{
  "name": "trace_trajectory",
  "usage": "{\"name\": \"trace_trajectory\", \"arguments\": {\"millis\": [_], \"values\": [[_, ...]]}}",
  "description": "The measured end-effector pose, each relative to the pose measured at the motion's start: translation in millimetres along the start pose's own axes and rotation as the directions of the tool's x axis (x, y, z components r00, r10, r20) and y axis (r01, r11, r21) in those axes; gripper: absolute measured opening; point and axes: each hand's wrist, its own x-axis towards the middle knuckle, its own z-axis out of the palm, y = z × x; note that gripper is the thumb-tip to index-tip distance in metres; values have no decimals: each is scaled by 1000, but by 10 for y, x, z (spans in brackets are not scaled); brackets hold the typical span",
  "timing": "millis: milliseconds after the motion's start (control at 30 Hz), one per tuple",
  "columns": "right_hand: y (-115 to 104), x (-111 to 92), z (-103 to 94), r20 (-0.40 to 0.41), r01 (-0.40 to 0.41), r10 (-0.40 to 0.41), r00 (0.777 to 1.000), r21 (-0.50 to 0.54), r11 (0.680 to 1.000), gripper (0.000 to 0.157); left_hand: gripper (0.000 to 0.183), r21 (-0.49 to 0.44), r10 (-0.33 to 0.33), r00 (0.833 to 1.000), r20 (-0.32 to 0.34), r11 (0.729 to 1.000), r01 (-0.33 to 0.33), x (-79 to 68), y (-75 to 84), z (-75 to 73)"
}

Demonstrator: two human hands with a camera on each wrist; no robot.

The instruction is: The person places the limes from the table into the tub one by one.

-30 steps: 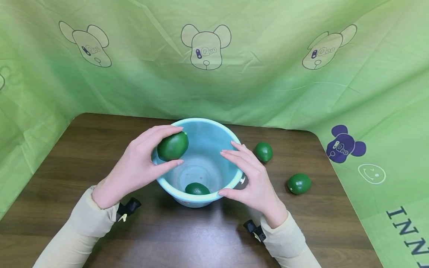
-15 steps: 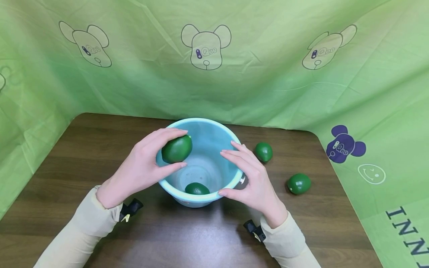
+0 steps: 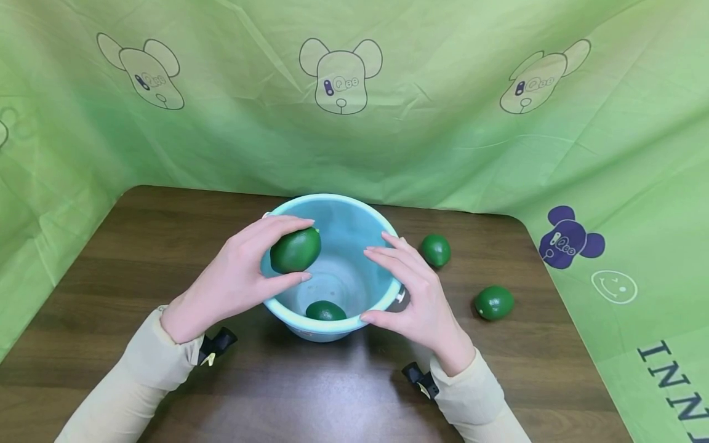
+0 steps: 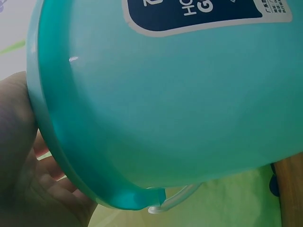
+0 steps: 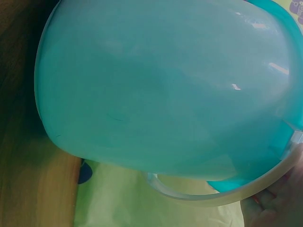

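My left hand [image 3: 235, 264] holds a green lime [image 3: 296, 250] between its fingers and thumb, over the left side of a light blue bucket [image 3: 327, 199]. A second lime [image 3: 325, 311] lies inside on the bucket's bottom, partly hidden by the near wall. On the bucket's right side my right hand [image 3: 414, 294] grips the rim, its fingers reaching over the edge and its thumb at the near rim. In the left wrist view the bucket wall [image 4: 180, 104] hides the held lime. The right wrist view shows the wall [image 5: 151, 90] and a pale handle [image 5: 227, 196] near the hand.
Two more limes, one farther back [image 3: 436, 251] and one nearer [image 3: 494, 303], lie on the brown wooden table [image 3: 310, 400] to the right of the bucket. A green printed cloth [image 3: 421, 147] hangs behind the table and along its sides.
My left hand has shifted slightly right and toward me with the lime, farther over the bucket's opening. My right hand and the bucket stay in place.
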Motion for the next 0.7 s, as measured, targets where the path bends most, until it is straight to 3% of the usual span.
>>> {"name": "trace_trajectory", "arguments": {"millis": [700], "values": [[-7, 1, 1, 1, -7, 7, 1000, 1, 1000, 81, 70, -27, -103, 991, 80, 994, 106, -22, -4, -11]]}}
